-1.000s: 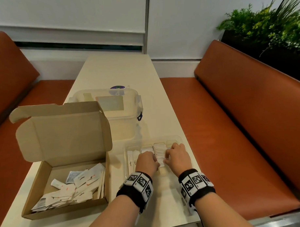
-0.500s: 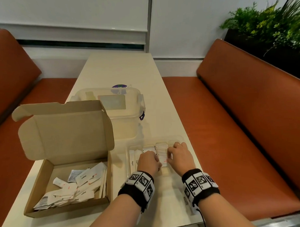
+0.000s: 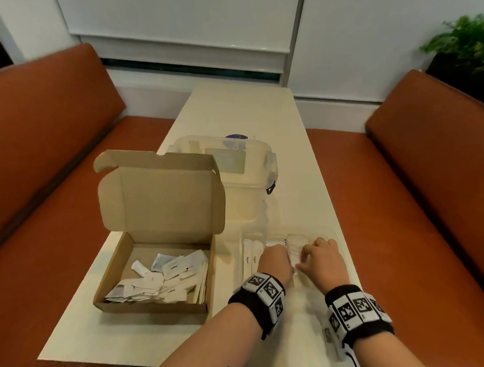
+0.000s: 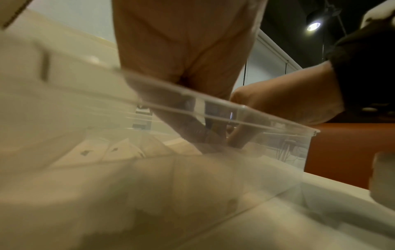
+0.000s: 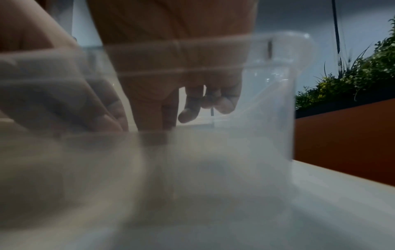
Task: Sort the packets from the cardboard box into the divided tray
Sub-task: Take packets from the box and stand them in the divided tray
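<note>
Since the earlier frames only the view has swung left; both hands stay inside the tray (image 3: 330,231) on the worktop (image 3: 241,112). The left hand (image 3: 273,260) and right hand (image 3: 321,258) pinch packets (image 3: 295,243) in its middle compartments. A snagged packet could spill across a divider. Two sticks (image 3: 251,255) read "Sugar"; more wait in the box (image 3: 112,273).

Head downward; wrists low, sharing tray (image 4: 235,115).
</note>
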The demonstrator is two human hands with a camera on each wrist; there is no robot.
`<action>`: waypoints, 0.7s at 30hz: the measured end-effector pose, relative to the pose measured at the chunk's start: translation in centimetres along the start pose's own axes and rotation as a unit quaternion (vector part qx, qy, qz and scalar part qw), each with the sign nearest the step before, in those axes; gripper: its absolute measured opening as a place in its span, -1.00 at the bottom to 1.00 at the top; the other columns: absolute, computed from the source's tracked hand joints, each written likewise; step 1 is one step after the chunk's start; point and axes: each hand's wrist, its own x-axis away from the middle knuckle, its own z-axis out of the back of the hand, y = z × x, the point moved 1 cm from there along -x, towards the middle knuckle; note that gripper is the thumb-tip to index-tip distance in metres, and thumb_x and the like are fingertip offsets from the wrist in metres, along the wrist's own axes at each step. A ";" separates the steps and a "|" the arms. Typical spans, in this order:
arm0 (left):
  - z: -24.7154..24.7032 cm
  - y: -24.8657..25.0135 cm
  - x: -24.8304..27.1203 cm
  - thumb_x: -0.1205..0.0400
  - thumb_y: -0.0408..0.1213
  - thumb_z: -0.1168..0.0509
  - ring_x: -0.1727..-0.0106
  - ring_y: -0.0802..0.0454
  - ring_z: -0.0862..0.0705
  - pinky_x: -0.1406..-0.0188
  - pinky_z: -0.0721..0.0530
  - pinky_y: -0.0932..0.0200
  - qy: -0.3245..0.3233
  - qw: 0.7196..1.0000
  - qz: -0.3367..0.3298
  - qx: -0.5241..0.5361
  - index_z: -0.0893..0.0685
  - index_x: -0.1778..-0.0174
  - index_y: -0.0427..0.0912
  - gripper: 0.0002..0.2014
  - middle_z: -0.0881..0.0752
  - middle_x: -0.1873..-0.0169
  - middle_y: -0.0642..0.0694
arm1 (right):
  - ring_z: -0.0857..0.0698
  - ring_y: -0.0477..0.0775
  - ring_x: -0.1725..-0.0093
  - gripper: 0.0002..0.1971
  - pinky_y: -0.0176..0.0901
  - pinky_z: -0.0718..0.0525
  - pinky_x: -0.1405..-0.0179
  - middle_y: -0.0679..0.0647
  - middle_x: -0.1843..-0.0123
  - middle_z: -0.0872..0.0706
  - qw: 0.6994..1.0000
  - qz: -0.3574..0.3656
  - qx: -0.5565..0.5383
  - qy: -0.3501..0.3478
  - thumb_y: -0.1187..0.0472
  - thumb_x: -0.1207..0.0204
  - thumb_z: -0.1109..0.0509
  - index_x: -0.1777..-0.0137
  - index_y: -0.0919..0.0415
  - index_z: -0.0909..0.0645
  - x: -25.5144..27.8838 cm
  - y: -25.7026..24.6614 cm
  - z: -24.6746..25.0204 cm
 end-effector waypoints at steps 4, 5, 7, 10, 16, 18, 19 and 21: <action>0.7 0.7 0.9 -0.65 -0.43 -0.24 -0.17 -0.20 -0.66 -0.10 -0.59 0.07 0.020 1.000 -0.011 0.007 -0.64 -0.13 -0.38 -0.82 -0.69 -0.13 -0.30 | -0.46 0.02 0.02 -0.85 -0.20 -0.37 0.19 -0.05 0.20 -0.50 0.994 -0.003 -0.073 0.076 0.01 -0.48 -0.44 0.17 0.08 -0.67 0.1 -1.8 2.1; 1.3 0.9 1.0 -0.65 -0.43 -0.22 -0.15 -0.21 -0.67 -0.09 -0.60 0.05 0.032 0.999 -0.009 0.024 -0.64 -0.10 -0.39 -0.82 -0.70 -0.11 -0.31 | -0.50 0.04 0.05 -0.86 -0.18 -0.37 0.22 -0.03 0.22 -0.52 0.991 -0.001 -0.096 0.091 0.04 -0.49 -0.43 0.17 0.09 -0.66 0.0 -2.4 2.6; 3.2 0.9 1.2 -0.65 -0.42 -0.21 -0.08 -0.23 -0.70 -0.10 -0.67 -0.01 0.059 0.996 0.004 0.063 -0.65 -0.06 -0.40 -0.83 -0.71 -0.06 -0.32 | -0.52 0.02 0.15 -0.90 -0.19 -0.34 0.29 -0.02 0.26 -0.53 0.983 -0.001 -0.144 0.110 0.10 -0.51 -0.42 0.18 0.09 -0.64 -0.1 -4.0 3.5; 7.2 -0.3 1.1 -0.64 -0.38 -0.23 -0.05 -0.23 -0.73 -0.09 -0.72 -0.05 0.087 0.993 0.034 0.071 -0.66 -0.08 -0.36 -0.82 -0.72 -0.06 -0.29 | -0.53 -0.01 0.20 -0.94 -0.19 -0.34 0.30 -0.02 0.25 -0.60 0.973 -0.013 -0.204 0.108 0.15 -0.54 -0.37 0.14 0.09 -0.62 0.0 -6.7 4.1; 14.9 -6.4 2.0 -0.61 -0.28 -0.34 -0.16 -0.15 -0.66 -0.01 -0.59 0.07 0.124 0.984 0.123 -0.046 -0.65 -0.09 -0.22 -0.83 -0.70 -0.11 -0.18 | -0.56 -0.16 0.36 -0.92 -0.37 -0.46 0.39 -0.12 0.38 -0.60 0.963 0.039 -0.265 -0.004 0.16 -0.51 -0.40 0.20 0.05 -0.59 1.5 -13.5 2.7; 15.9 -8.4 2.4 -0.53 -0.19 -0.46 -0.21 -0.16 -0.63 -0.16 -0.60 0.01 0.085 0.980 0.153 -0.093 -0.62 -0.12 -0.20 -0.69 -0.69 -0.14 -0.17 | -0.53 -0.22 0.34 -0.97 -0.47 -0.39 0.41 -0.14 0.31 -0.59 0.968 0.065 -0.234 -0.064 0.14 -0.53 -0.39 0.08 0.03 -0.59 2.0 -15.7 1.4; 16.0 -9.2 2.5 -0.48 -0.14 -0.51 -0.26 -0.17 -0.60 -0.27 -0.57 -0.06 0.057 0.977 0.167 -0.117 -0.60 -0.18 -0.19 -0.59 -0.67 -0.18 -0.16 | -0.55 -0.18 0.28 -0.94 -0.43 -0.39 0.37 -0.11 0.24 -0.60 0.971 0.074 -0.212 -0.084 0.14 -0.55 -0.38 0.01 0.04 -0.59 2.3 -16.6 0.7; 15.7 -10.6 2.5 -0.41 -0.07 -0.55 -0.38 -0.21 -0.51 -0.38 -0.49 -0.17 0.006 0.969 0.187 -0.159 -0.52 -0.33 -0.19 -0.38 -0.61 -0.30 -0.18 | -0.59 -0.05 0.13 -0.88 -0.36 -0.43 0.23 -0.01 0.06 -0.64 0.976 0.081 -0.173 -0.107 0.19 -0.59 -0.32 -0.09 0.09 -0.58 2.7 -18.0 -0.5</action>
